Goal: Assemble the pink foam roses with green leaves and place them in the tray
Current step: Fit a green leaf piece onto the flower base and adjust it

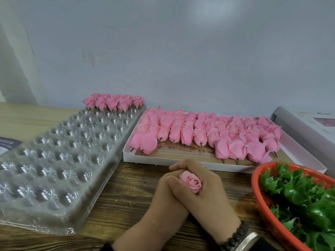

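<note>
A pale wall [181, 51] fills the upper half of the view, above a wooden counter [126, 200] that carries everything else. The biggest thing on the counter is a clear plastic tray [59, 160] with rows of round cups, lying at an angle on the left and running from the near edge toward the wall. At its far end a short row of finished pink roses [114, 102] with green bases stands upright in the cups; the other cups hold nothing. Just right of the tray lies a shallow white box [299, 151], its near part showing a bare bottom, its far part crowded with loose pink rose heads [204, 134] lying on their sides, short stems pointing toward the person. A grey-white carton [308, 127] sits at the far right beyond the box. In the near right corner an orange basket [261, 198] holds a heap of green leaves [304, 194], jagged-edged and glossy.

Near the middle of the counter, in front of the box, the two hands meet. The left hand [168, 194] and the right hand [212, 189] are both curled round a single pink rose [191, 182], which sits between them with its bloom facing up and its stem hidden; each grip is closed on it, fingers overlapping. The right wrist wears a dark beaded bracelet [235, 238] and a metal band. A printed card [8, 144] shows at the left edge, partly under the tray.
</note>
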A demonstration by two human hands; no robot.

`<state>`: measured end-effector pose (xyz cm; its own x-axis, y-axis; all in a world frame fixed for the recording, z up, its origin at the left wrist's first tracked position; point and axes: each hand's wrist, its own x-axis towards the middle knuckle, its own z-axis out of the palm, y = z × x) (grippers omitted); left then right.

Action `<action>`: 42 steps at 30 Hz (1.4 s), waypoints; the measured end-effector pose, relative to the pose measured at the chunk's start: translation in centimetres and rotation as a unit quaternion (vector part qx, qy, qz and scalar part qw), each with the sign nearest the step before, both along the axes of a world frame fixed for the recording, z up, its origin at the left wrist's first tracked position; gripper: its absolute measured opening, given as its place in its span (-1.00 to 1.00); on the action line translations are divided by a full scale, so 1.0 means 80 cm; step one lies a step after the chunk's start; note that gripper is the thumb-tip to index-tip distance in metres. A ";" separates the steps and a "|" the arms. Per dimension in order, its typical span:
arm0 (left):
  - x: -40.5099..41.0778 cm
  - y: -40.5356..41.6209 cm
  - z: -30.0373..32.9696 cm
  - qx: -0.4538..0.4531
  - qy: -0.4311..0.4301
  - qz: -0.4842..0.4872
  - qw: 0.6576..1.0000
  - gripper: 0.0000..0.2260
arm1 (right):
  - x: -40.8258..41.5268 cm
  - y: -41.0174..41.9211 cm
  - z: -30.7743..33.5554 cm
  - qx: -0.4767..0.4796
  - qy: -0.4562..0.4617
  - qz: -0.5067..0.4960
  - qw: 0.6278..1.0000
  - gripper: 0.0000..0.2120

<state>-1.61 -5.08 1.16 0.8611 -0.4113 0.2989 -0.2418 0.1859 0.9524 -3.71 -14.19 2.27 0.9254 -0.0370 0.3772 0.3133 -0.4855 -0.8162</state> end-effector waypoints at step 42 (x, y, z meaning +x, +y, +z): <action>0.013 0.015 0.012 -0.100 0.079 0.121 0.985 -0.91 | 0.005 -0.012 -0.010 0.123 -0.031 0.020 0.992 -0.67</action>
<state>-0.61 -3.87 2.10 0.9687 -0.1357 0.2079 -0.1541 0.3279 0.9320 -3.33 -15.16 1.50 0.9033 -0.0992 0.4173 0.3810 -0.2615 -0.8868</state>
